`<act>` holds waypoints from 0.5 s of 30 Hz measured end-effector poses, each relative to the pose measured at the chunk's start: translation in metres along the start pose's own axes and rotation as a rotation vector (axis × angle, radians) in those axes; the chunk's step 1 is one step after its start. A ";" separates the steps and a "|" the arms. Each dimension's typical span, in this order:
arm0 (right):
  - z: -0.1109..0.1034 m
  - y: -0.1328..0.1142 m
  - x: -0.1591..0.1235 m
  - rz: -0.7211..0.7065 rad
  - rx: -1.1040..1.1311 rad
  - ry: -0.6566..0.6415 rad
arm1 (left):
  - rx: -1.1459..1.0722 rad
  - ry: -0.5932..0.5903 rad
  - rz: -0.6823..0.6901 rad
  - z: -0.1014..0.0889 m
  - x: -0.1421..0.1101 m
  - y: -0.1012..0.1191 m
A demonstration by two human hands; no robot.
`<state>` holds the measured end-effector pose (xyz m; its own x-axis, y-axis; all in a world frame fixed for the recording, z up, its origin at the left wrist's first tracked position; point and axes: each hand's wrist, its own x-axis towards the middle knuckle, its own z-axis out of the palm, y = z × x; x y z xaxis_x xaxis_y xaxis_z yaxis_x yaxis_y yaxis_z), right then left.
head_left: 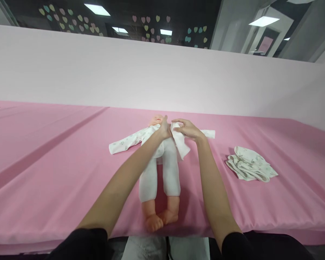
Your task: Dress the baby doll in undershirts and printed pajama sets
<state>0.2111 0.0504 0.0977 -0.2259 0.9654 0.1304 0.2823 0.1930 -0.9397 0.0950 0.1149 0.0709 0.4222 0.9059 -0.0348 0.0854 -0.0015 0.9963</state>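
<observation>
Now, doll point(171, 173): face-up, mid-scene, on the pink surface point(70, 162).
Right hand point(188, 129): fingers partly curled, pinching the shirt flap point(180, 143); lift lightly.
Left hand point(165, 131): just left of it; grip cannot be told; best steadying.

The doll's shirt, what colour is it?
The shirt is white with a small print, clearest on one sleeve in the head view.

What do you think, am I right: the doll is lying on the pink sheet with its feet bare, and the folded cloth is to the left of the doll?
Not quite: the folded cloth is to the right of the doll, as the head view shows. The doll is lying on the pink sheet with its feet bare.
</observation>
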 end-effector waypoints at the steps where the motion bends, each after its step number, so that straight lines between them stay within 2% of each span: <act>1: -0.001 -0.003 -0.004 0.012 0.004 -0.073 | 0.054 -0.008 -0.038 -0.006 0.000 0.007; 3: -0.004 -0.009 -0.011 0.035 0.010 -0.225 | 0.242 0.057 -0.099 -0.016 -0.001 0.018; 5: -0.006 -0.013 -0.015 0.062 0.018 -0.376 | 0.422 0.176 -0.114 -0.026 -0.003 0.026; 7: -0.006 -0.014 -0.015 0.084 -0.002 -0.440 | 0.519 0.272 -0.093 -0.037 -0.007 0.030; 9: -0.004 -0.010 -0.012 0.123 -0.092 -0.373 | 0.607 0.335 -0.074 -0.048 -0.012 0.032; 11: 0.000 -0.002 -0.005 0.187 -0.243 -0.227 | 0.662 0.365 -0.083 -0.060 -0.021 0.031; 13: 0.005 0.008 0.003 0.236 -0.385 -0.096 | 0.673 0.377 -0.098 -0.070 -0.032 0.026; 15: 0.012 0.017 0.010 0.223 -0.487 -0.027 | 0.646 0.399 -0.101 -0.076 -0.045 0.014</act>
<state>0.2026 0.0616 0.0798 -0.1334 0.9886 -0.0697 0.7249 0.0493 -0.6871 0.0083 0.1064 0.0926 0.0371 0.9989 0.0299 0.6690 -0.0470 0.7418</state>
